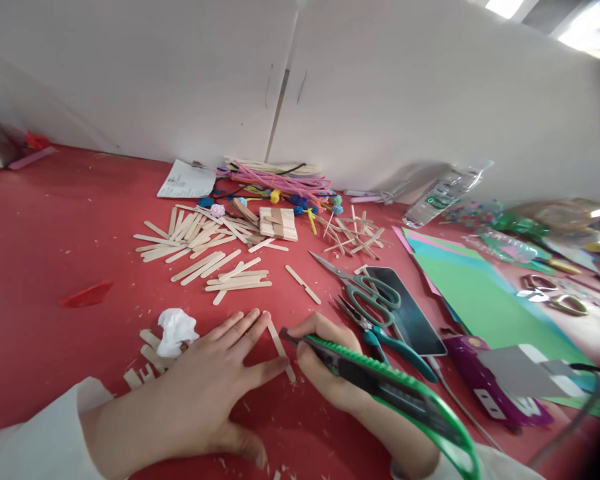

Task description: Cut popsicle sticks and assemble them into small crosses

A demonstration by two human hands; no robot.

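My left hand (215, 380) lies flat on the red table (55, 227), fingers stretched out, its fingertips pressing on a wooden craft stick (281, 349). My right hand (325, 363) is wrapped round a green and black utility knife (380, 383). The knife's tip rests on that stick near its middle. Several short cut stick pieces (147, 357) and a crumpled white tissue (176, 329) lie just left of my left hand.
A heap of craft sticks (205, 247) and a small stick panel (279, 223) lie further back, with pipe cleaners (280, 181) near the white wall. To the right are green scissors (367, 290), pliers (385, 337), a phone (405, 310), coloured paper (475, 293) and a purple glue gun (490, 387).
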